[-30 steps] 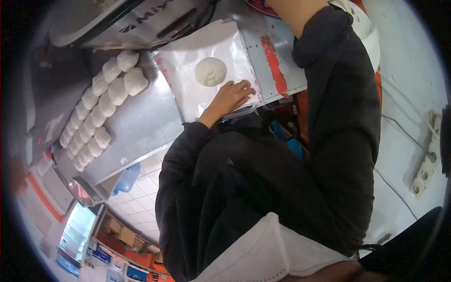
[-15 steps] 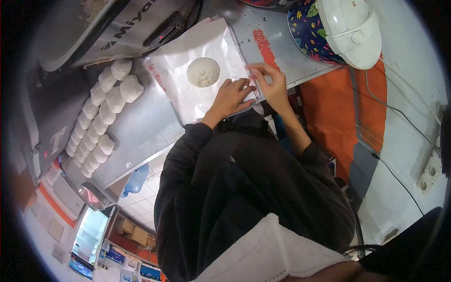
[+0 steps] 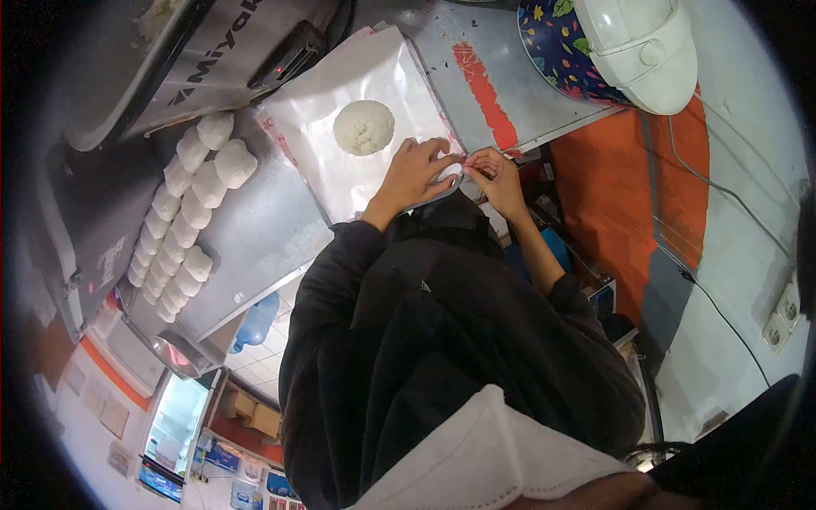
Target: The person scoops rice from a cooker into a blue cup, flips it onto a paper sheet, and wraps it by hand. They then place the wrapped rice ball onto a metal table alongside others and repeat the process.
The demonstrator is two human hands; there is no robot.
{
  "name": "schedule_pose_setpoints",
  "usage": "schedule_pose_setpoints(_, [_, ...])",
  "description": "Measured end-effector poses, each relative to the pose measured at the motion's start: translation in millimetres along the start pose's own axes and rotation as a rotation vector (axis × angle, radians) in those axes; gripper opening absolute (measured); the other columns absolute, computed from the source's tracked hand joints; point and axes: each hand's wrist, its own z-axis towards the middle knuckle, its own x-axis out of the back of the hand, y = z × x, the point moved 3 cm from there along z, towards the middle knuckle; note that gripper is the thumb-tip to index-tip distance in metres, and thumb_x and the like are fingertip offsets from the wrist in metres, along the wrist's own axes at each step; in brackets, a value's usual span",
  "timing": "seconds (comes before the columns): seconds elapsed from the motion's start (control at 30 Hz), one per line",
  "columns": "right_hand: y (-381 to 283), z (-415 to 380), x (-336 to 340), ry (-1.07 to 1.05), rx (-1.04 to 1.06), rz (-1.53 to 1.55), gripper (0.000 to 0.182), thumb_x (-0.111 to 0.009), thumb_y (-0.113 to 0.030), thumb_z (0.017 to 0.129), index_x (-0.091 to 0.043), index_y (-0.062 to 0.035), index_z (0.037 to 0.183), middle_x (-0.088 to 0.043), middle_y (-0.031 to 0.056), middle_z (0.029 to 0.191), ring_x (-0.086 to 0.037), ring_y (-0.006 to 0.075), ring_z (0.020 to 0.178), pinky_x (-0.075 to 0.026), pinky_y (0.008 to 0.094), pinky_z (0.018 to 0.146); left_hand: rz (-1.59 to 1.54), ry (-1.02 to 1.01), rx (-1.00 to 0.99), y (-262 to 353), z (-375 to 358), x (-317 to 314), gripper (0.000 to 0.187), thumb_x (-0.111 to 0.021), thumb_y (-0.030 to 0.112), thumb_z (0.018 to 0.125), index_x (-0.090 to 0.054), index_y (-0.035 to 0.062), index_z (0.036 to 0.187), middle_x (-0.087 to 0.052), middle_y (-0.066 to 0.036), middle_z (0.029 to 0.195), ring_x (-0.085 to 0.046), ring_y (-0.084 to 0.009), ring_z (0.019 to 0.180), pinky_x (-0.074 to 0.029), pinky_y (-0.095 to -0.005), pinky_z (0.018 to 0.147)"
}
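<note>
A rounded mound of white rice [image 3: 364,128] sits on a stack of white wrapping paper [image 3: 331,174] with red print along its edge. My left hand [image 3: 415,176] rests over the paper's near right corner, fingers bent and apart from the thumb, white showing in the gap. Close against its fingertips is my right hand [image 3: 496,180], thumb and forefinger pinched together. Whatever is in that pinch is too small to make out. To the left, several white wrapped packets [image 3: 194,208] lie in two rows on the metal counter [image 3: 255,221].
A large rice cooker [image 3: 221,59] stands at the upper left. At the upper right is a dark flower-patterned container with a white lid [image 3: 650,51]. A cable [image 3: 722,183] runs down the wall to sockets [image 3: 778,323]. A blue water bottle [image 3: 255,323] shows below the counter.
My right hand has come down from above the paper's right edge to meet my left fingertips, its fingers now pinched. My left fingers have curled more. The view has shifted slightly.
</note>
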Motion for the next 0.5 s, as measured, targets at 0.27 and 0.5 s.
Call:
schedule_pose_setpoints(0.27, [2.0, 3.2, 3.8, -0.053, -0.032, 0.062, 0.016, -0.068, -0.001, 0.079, -0.057, -0.0006, 0.090, -0.063, 0.0046, 0.085, -0.060, 0.0100, 0.082, -0.048, 0.0233, 0.077, 0.064, -0.013, -0.029, -1.0, 1.8, 0.4, 0.030, -0.065, 0.027, 0.078, -0.060, 0.0198, 0.107, -0.053, -0.001, 0.101, -0.053, -0.0163, 0.076, -0.036, -0.0335, 0.074])
schedule_pose_setpoints(0.5, [7.4, 3.1, 2.8, -0.014, -0.025, 0.083, 0.017, -0.069, -0.002, 0.079, -0.057, -0.0006, 0.091, -0.063, 0.0041, 0.084, -0.060, 0.0098, 0.079, -0.048, 0.0227, 0.075, 0.021, 0.007, -0.043, -4.5, -4.3, -0.7, 0.029, -0.066, 0.027, 0.078, -0.060, 0.0194, 0.106, -0.055, 0.000, 0.101, -0.054, -0.0153, 0.080, -0.037, -0.0330, 0.075])
